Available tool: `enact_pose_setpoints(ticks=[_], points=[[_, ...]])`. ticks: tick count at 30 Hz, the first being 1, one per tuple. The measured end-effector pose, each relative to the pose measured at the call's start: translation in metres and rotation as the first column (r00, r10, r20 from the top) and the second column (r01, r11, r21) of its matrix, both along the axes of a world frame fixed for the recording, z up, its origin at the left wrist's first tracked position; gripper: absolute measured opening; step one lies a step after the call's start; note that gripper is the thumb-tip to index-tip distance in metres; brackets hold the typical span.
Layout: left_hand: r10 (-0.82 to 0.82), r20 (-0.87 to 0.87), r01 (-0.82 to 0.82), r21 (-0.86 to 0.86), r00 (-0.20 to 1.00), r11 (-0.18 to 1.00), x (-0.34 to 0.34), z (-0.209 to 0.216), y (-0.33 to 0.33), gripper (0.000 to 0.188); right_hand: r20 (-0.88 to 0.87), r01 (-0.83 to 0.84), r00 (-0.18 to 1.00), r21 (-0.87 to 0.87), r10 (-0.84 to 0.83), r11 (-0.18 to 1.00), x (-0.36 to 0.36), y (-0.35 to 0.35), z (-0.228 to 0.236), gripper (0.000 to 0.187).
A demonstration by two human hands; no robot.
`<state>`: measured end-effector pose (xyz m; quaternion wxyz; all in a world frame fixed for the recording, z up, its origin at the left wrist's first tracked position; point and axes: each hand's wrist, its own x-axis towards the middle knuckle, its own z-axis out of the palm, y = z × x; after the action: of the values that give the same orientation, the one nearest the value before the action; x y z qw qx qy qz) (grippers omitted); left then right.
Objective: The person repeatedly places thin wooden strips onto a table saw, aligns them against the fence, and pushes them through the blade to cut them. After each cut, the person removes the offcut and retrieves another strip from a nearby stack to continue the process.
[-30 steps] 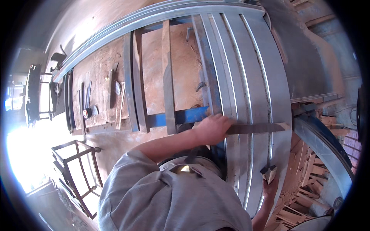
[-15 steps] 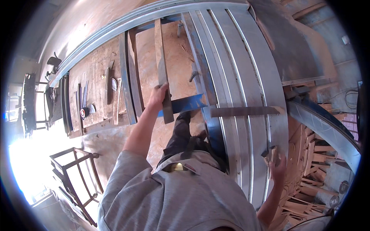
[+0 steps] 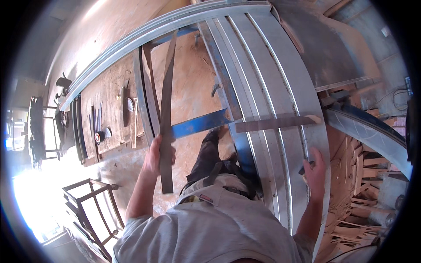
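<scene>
In my left hand is a long, narrow, dark wooden strip, with the fingers closed around it below its middle. The strip's far end reaches up toward the metal frame, and its near end hangs past my hand. Over the right part of the grey metal table, my right hand closes over a small dark-and-tan block. Most of that block is hidden under the fingers. Ahead of this hand a second dark wooden strip lies across the table's grooves, its right end pale.
The grooved metal table joins a blue crossbar. Left of it, a wooden board bears a tape measure and several strips. A stool-like frame stands lower left; wood offcuts pile up at right.
My left hand has drawn the wooden strip toward me and to the left. My right hand has moved forward and now covers most of the small block.
</scene>
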<state>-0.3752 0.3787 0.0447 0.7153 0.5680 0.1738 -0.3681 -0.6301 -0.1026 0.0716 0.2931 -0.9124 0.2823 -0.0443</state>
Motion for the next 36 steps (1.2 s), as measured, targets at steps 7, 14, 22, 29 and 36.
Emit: enact_pose_setpoints(ticks=[7,14,22,29,36], points=[[-0.402,0.283,0.15,0.626,0.871,0.765,-0.007,0.028,-0.009,0.055,0.2,-0.446,0.866,-0.103,0.458,0.889,0.124,0.059,0.01,0.051],[-0.82,0.471,-0.248,0.879,0.324,0.407,0.094,0.039,-0.085,0.056,0.031,-0.788,0.562,-0.284,0.826,0.547,0.251,0.167,-0.042,0.036],[-0.859,0.513,-0.433,0.771,-0.012,0.467,0.189,0.014,-0.177,0.047,-0.467,-0.813,0.514,0.002,0.72,0.582,0.301,0.2,-0.125,0.049],[-0.863,0.49,-0.421,0.762,-0.121,0.492,0.231,0.009,-0.246,0.04,-0.376,-0.791,0.582,-0.052,0.721,0.61,0.299,0.199,-0.114,0.056],[-0.877,0.451,-0.262,0.838,-0.165,0.48,0.264,0.0,-0.295,0.038,-0.231,-0.762,0.646,-0.127,0.728,0.635,0.296,0.197,-0.114,0.053]])
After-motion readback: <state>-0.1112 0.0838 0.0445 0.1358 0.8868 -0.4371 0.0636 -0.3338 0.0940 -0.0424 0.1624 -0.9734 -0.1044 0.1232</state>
